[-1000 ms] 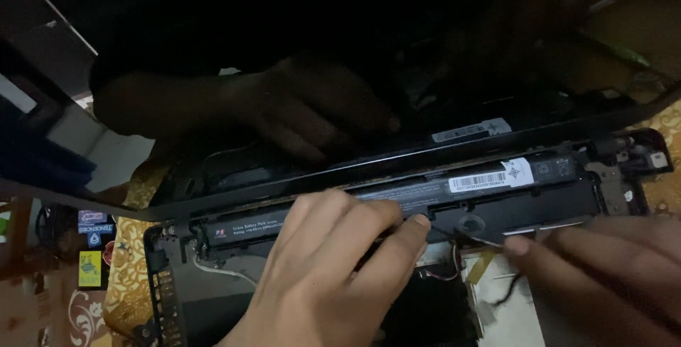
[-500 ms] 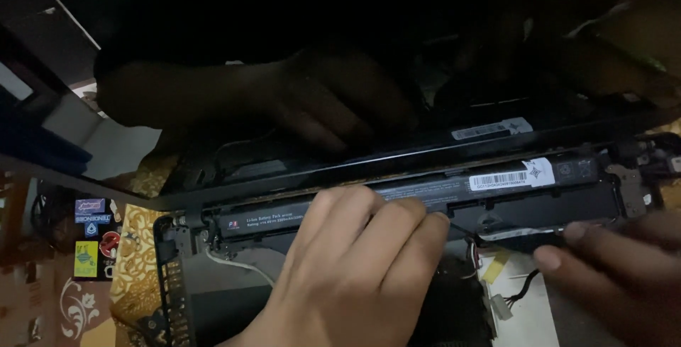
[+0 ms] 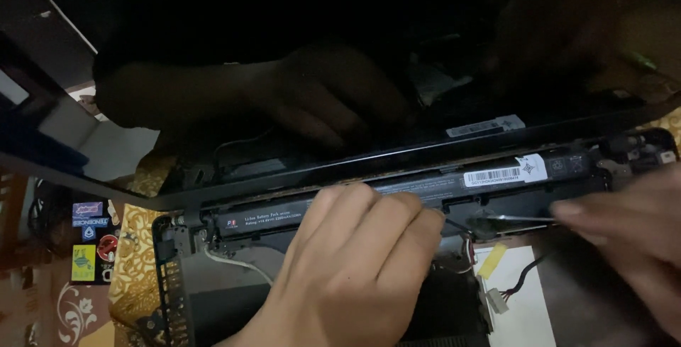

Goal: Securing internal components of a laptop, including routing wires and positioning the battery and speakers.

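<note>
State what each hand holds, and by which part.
The right hand pinches a thin metal tool at its near end. The left hand grips nothing; its fingers rest on the long black battery.

A home repair spot: opened laptop (image 3: 397,198) on a gold-patterned cloth (image 3: 138,262).

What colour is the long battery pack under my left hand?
Black, with a white barcode sticker near its right end; the battery pack shows best in the head view.

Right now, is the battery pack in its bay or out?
In. The long black battery pack lies seated along the laptop base's hinge edge, left hand resting on it.
</note>
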